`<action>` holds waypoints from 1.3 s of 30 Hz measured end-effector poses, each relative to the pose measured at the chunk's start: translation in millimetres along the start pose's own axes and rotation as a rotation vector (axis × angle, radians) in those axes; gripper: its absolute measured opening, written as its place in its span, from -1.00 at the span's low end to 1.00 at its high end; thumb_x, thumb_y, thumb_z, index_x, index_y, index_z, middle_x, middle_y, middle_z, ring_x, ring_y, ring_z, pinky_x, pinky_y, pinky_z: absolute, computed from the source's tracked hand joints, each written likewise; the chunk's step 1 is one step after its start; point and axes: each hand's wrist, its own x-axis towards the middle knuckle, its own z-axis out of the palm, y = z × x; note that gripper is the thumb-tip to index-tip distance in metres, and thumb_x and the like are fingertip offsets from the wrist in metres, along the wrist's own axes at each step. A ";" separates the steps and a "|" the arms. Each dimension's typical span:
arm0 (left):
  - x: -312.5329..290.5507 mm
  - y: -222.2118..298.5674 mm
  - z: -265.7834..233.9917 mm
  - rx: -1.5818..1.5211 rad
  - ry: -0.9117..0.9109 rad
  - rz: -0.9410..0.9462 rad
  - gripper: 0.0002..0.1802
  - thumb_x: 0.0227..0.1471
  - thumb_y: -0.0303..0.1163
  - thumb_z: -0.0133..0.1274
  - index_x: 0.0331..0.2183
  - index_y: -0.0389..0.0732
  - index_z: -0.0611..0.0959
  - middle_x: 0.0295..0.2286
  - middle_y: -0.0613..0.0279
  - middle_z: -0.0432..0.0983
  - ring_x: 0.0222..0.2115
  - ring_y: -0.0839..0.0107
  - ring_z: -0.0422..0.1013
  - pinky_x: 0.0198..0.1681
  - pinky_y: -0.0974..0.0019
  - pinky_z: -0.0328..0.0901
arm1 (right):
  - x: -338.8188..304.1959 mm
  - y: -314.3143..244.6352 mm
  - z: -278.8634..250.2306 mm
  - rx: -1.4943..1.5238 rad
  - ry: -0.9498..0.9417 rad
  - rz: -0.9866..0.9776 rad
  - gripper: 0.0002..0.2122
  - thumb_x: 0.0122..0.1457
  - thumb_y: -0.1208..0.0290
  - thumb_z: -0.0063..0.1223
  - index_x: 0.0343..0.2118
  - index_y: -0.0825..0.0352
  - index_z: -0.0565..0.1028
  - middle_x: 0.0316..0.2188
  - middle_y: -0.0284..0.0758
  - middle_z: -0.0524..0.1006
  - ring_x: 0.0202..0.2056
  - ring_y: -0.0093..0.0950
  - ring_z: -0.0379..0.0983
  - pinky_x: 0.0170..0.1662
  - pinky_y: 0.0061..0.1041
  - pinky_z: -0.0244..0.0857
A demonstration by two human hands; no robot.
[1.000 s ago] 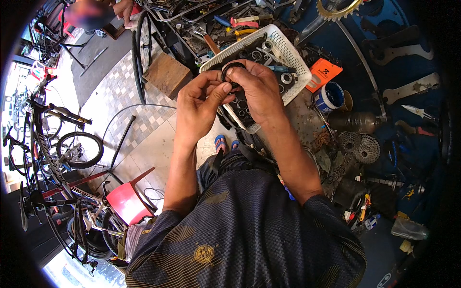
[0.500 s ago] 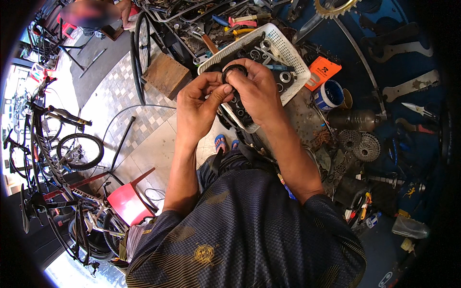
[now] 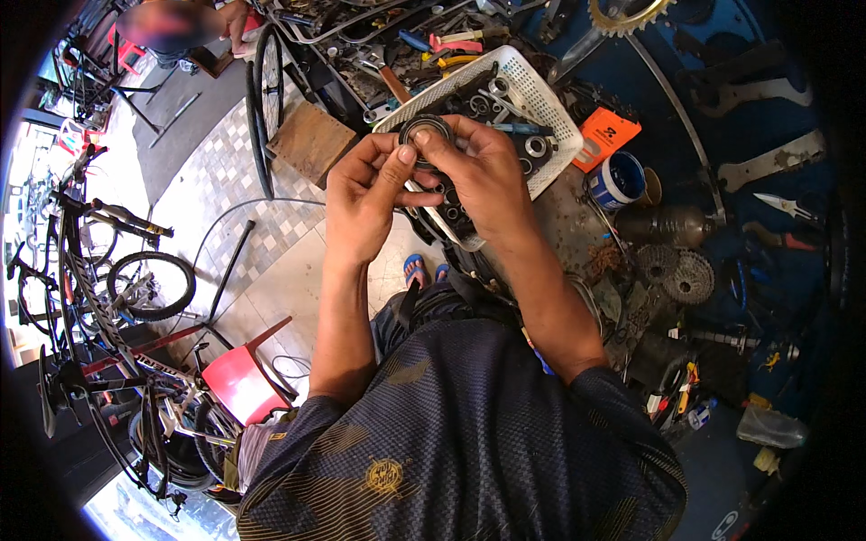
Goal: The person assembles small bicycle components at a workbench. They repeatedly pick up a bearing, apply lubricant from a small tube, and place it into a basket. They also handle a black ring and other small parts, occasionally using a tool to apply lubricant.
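Both my hands are raised over the near left side of a white plastic basket (image 3: 542, 79). Between them is a dark, ring-shaped metal part (image 3: 420, 121) with concentric rims, like a bearing or cup. My left hand (image 3: 359, 198) pinches its left side, thumb on the near edge. From the right, my right hand (image 3: 487, 176) grips it with the thumb pressed on its face and fingers behind. Those thumbs and fingers cover part of the ring. Inside the basket lie several loose rings, nuts and small metal parts (image 3: 536, 145).
Right of the basket are an orange card package (image 3: 608, 133), a blue-and-white tub (image 3: 619, 177) and bicycle cassettes (image 3: 689, 275). A wooden block (image 3: 312, 142) stands to the left. Bicycles (image 3: 99, 298) and a red chair (image 3: 242, 382) are farther left. Another person sits at the far left.
The ring has tilted, so more of its round face shows. My right thumb has shifted onto that face, and both hands have moved slightly.
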 end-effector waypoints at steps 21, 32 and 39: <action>3.9 -7.4 -14.9 -0.186 -0.107 -0.064 -0.71 0.29 -0.37 0.06 -0.11 -0.43 0.57 -0.30 0.04 0.59 -0.33 0.31 0.60 -0.46 0.36 0.60 | -2.1 -1.9 -1.8 0.106 -0.006 0.054 -0.84 0.22 0.41 0.24 -0.26 0.42 0.60 -0.42 -0.42 0.59 -0.43 -0.72 0.41 -0.36 -0.69 0.30; 5.3 -0.4 -19.3 0.035 -0.138 -0.032 -0.72 0.25 -0.41 0.11 -0.10 -0.43 0.60 -0.28 0.08 0.60 -0.31 0.35 0.59 -0.44 0.38 0.58 | 3.5 0.2 -3.1 0.027 -0.011 0.060 -0.76 0.17 0.38 0.25 -0.23 0.48 0.61 -0.43 -0.38 0.59 -0.44 -0.70 0.43 -0.38 -0.67 0.32; 5.1 3.4 -16.8 0.108 -0.101 -0.012 -0.77 0.23 -0.48 0.14 -0.13 -0.44 0.61 -0.37 0.13 0.61 -0.35 0.43 0.59 -0.38 0.38 0.58 | 8.4 1.1 -3.6 -0.036 -0.028 0.057 -0.81 0.16 0.44 0.18 -0.27 0.48 0.59 -0.46 -0.41 0.58 -0.47 -0.72 0.42 -0.42 -0.67 0.31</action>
